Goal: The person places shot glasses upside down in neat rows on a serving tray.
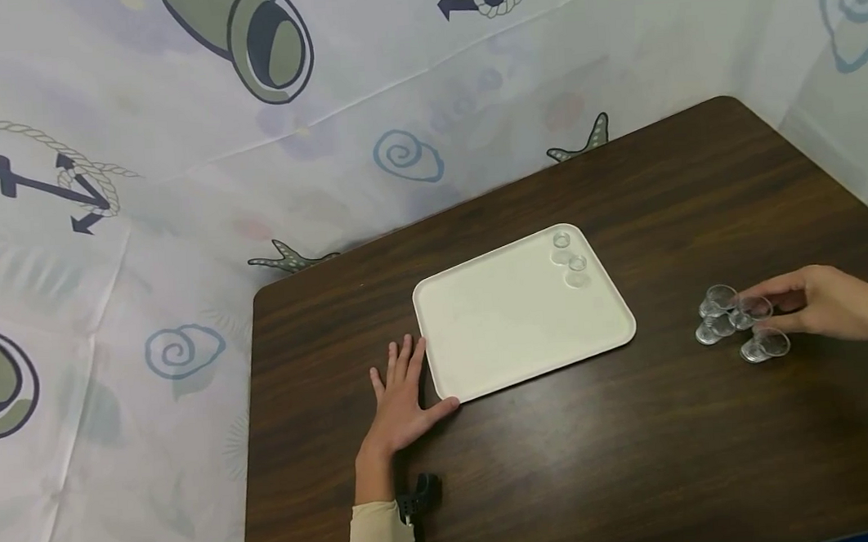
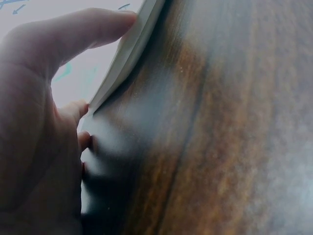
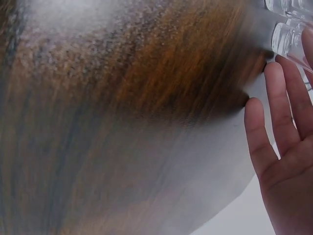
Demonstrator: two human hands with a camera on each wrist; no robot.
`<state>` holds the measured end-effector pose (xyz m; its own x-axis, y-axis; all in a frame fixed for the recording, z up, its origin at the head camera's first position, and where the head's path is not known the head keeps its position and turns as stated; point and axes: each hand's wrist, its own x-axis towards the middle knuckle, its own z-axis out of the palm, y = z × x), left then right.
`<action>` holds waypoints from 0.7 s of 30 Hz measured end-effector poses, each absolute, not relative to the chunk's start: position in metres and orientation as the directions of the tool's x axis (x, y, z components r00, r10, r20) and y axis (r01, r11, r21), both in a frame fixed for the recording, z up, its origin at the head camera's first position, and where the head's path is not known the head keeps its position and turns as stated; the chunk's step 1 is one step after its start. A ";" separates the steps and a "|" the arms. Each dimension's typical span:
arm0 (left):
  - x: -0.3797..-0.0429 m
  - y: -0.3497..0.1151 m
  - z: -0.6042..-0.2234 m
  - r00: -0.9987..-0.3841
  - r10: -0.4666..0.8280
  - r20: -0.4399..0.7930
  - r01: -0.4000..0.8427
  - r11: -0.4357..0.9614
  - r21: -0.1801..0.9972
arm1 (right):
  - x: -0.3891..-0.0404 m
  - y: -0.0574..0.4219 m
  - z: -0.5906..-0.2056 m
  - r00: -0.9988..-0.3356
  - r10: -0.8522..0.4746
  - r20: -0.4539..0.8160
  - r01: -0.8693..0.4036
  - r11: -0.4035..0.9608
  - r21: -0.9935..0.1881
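A cream rectangular tray (image 1: 510, 324) lies on the table, with two small clear glasses (image 1: 577, 262) standing near its far right corner. My left hand (image 1: 397, 412) is spread at the tray's near left corner; in the left wrist view its thumb (image 2: 98, 28) touches the tray rim. To the right of the tray, my right hand (image 1: 841, 303) has thumb and index finger around a small clear glass (image 1: 751, 310) in a group of three. The right wrist view shows glasses (image 3: 288, 36) only partly, beside the fingers (image 3: 275, 90).
The dark wood table (image 1: 562, 469) runs to a patterned cloth (image 1: 324, 146) hanging behind it and along the left. A black strap mount (image 1: 419, 494) sits at my left wrist. Of the grouped glasses, one (image 1: 765, 344) stands nearest me.
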<state>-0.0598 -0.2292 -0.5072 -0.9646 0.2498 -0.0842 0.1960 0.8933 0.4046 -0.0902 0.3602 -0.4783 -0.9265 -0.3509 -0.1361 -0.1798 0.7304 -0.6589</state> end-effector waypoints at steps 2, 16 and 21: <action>-0.060 -0.229 -0.507 -0.964 0.253 -0.080 0.199 0.890 0.411 | -0.090 0.361 -0.479 -0.928 -0.349 -0.130 -0.176 0.719 -0.672; -0.059 -0.229 -0.509 -0.963 0.260 -0.068 0.209 0.884 0.417 | -0.092 0.368 -0.475 -0.945 -0.314 -0.098 -0.186 0.757 -0.627; -0.059 -0.228 -0.507 -0.965 0.253 -0.064 0.204 0.885 0.419 | -0.104 0.374 -0.463 -0.969 -0.246 -0.024 -0.190 0.801 -0.568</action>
